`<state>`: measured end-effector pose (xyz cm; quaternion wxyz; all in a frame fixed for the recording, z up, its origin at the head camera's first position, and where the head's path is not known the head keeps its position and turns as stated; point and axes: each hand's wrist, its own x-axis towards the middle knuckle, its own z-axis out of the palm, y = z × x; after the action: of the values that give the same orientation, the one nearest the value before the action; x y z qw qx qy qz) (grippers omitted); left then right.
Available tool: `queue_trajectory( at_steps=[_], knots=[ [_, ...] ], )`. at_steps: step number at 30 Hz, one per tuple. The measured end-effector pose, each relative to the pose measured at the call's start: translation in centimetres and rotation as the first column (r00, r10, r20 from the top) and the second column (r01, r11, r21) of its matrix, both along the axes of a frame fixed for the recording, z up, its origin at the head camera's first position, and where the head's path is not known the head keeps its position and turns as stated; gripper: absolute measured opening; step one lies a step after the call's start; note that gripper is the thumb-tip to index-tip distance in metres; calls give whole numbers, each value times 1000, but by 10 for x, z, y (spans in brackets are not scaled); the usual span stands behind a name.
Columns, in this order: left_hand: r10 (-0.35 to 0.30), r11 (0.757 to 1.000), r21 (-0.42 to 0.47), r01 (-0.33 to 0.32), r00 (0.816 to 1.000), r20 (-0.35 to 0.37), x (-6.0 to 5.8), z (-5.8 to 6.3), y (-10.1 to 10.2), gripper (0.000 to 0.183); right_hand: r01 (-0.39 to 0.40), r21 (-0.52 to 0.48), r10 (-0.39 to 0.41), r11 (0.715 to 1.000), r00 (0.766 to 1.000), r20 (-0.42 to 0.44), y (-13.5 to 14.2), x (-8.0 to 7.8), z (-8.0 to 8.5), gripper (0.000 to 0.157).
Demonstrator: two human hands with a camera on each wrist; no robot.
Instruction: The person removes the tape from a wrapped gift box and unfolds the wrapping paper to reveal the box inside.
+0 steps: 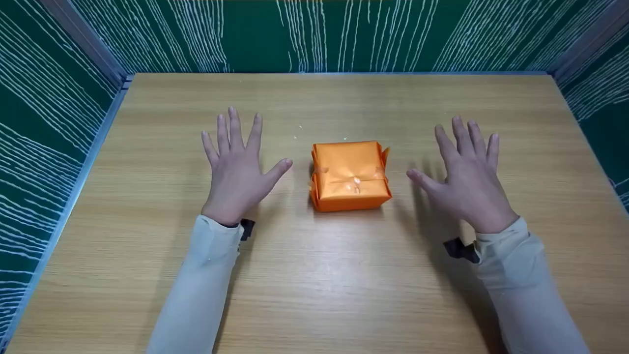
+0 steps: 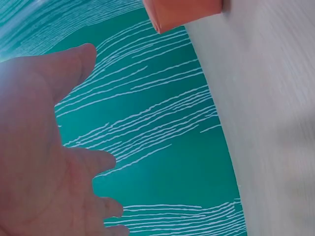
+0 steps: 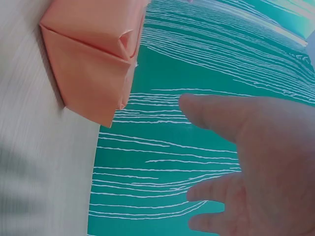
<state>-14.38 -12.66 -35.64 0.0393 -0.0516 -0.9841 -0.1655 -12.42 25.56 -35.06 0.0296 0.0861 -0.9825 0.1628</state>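
A box-shaped package wrapped in shiny orange paper sits on the wooden table between the two hands. Folded paper sticks out at its right end, and a small whitish patch shows near the front of its top. To its left, the left hand is held with fingers straight and spread, thumb toward the package. On the other side the right hand is likewise spread, its thumb pointing at the package across a gap. Neither hand touches anything. Both wrist views show part of the orange package beyond the thumb.
Tiny white scraps lie on the tabletop behind the package. Green panels with white streaky lines stand along the back and both sides, with blue edging at the table's border. Black straps show at both wrists.
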Motion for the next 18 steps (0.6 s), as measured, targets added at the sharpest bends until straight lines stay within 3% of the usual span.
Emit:
queue_trajectory(
  at_steps=[5, 13, 18],
  knots=[
    [-17, 1000, -8, 16, 1000, -10, 3, -1, 9, 98, -12, 0, 12, 1000, 1000, 15, -2, 2, 1, 98],
    [-187, 982, -7, 187, 982, 8, 12, -9, 44, 86, -14, -40, 15, 999, 999, 30, -5, 7, 7, 89],
    [-331, 943, 13, 331, 944, -10, 20, -16, 65, 70, -23, -62, 24, 998, 1000, 11, -7, 10, 13, 73]
  ],
)
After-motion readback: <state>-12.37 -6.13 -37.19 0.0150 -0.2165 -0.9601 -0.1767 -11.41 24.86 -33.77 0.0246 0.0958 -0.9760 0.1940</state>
